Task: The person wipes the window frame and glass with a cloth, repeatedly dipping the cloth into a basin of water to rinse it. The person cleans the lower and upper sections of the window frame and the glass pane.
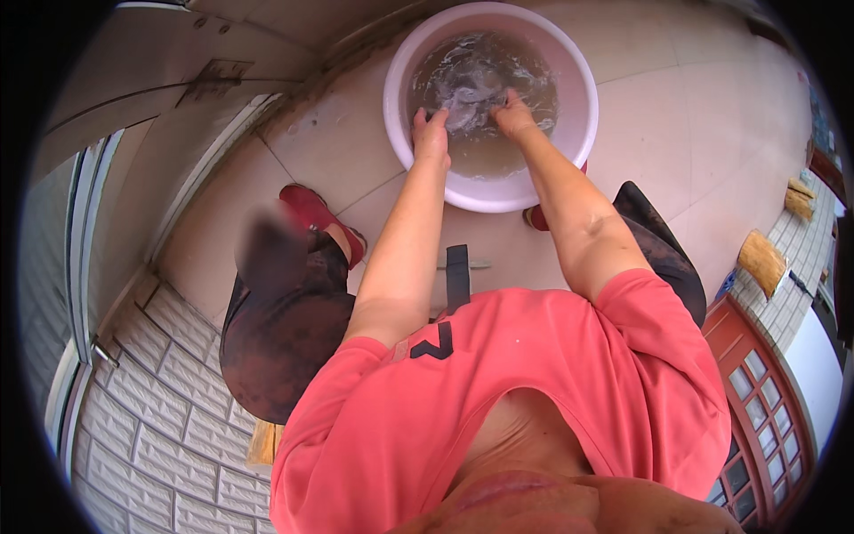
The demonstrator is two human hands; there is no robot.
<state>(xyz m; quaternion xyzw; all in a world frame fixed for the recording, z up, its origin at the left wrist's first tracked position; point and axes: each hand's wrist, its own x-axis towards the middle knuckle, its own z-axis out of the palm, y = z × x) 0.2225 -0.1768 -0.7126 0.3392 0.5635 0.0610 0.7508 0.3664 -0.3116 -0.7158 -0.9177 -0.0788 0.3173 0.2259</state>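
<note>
A round pale pink plastic basin (490, 200) stands on the floor before me, holding murky, brownish water (484, 157) that is stirred up and splashing. Both arms reach down into it. At the left inner side is my left hand (432, 139), its thumb and fingers apart at the waterline. My right hand (514, 117) is further right, fingers curled down at the water's surface. Between the hands a greyish, blurred shape (470, 100) shows in the churned water. It may be wet cloth, but the splashes hide it. Whether either hand grips it is not visible.
Large floor tiles (667, 127) surround the basin. A metal-framed door (100, 227) is at left, beside a white brick-pattern wall (167, 374). My red shoe (323, 220) is left of the basin. Log stools (762, 261) and a red-framed glazed door (760, 400) are at right.
</note>
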